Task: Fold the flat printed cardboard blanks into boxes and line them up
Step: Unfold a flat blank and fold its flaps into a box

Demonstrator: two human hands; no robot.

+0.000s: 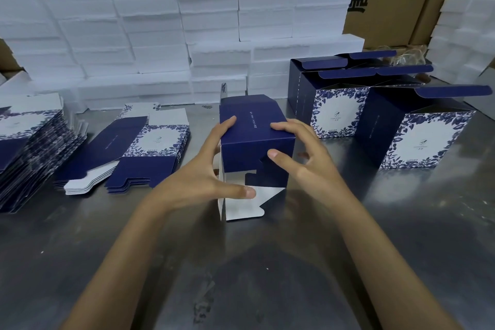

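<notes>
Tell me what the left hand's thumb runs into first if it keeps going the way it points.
The left hand has its thumb pointing right, across the box's open bottom. First in line is likely the white flap of the half-folded box; depth is unclear.

The half-folded box [254, 139] in front of you lies on its side on the desk [267, 276], navy panel up, its white-lined bottom flaps open toward you. To your right stand two finished boxes [332, 99], [417, 128], side by side, navy with white floral-bordered faces, top flaps open. To your left lie the flat blanks: a small pile [128, 147] and, farther left, a taller fanned stack [32, 147].
</notes>
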